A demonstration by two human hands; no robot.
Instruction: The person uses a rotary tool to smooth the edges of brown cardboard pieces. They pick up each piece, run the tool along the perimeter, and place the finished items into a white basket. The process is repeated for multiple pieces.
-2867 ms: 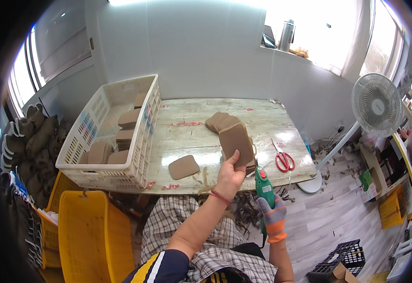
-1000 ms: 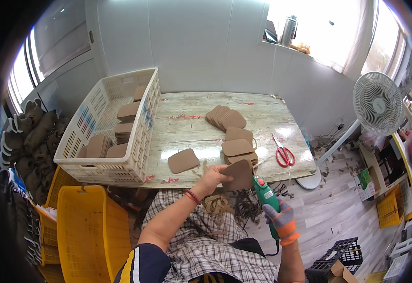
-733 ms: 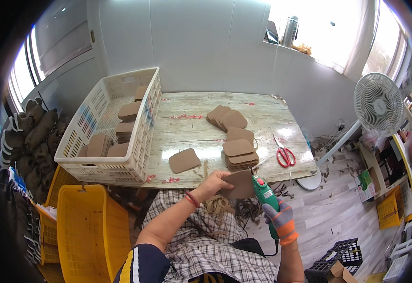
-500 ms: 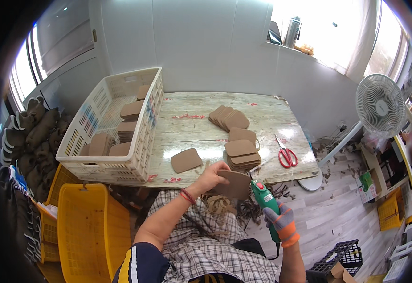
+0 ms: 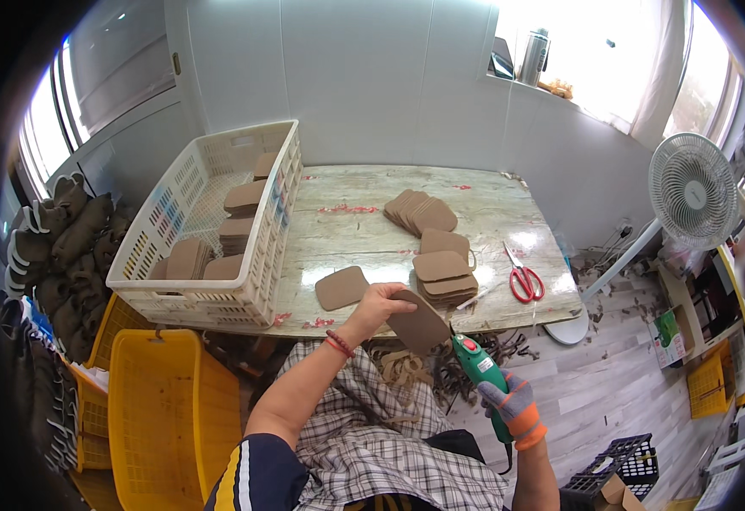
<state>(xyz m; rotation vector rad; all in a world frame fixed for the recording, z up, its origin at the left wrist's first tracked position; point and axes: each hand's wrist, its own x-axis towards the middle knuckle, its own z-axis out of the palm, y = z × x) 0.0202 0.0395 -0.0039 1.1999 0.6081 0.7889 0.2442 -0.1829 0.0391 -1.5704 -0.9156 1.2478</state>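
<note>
My bare left hand (image 5: 378,308) pinches a brown rounded panel (image 5: 421,326) by its upper left edge, just in front of the table edge. In my right hand (image 5: 513,404), which wears a grey and orange glove, is a green corded electric cutter (image 5: 481,364) with a red button. Its tip meets or nearly meets the panel's right edge; contact is hard to tell. A single brown panel (image 5: 342,288) lies flat on the table beside my left hand. Beyond the cutter sits a stack of panels (image 5: 445,267), with a fanned row of panels (image 5: 422,213) farther back.
Red-handled scissors (image 5: 526,284) lie on the table's right side. A white crate (image 5: 193,289) holding panel stacks stands at the left, above a yellow bin (image 5: 152,409). Brown offcuts (image 5: 402,368) hang about my lap and litter the floor. A white fan (image 5: 693,194) stands at right.
The panel in my left hand has turned, its right end dipping lower beside the cutter tip. My left hand has risen slightly; my right hand keeps its grip on the cutter.
</note>
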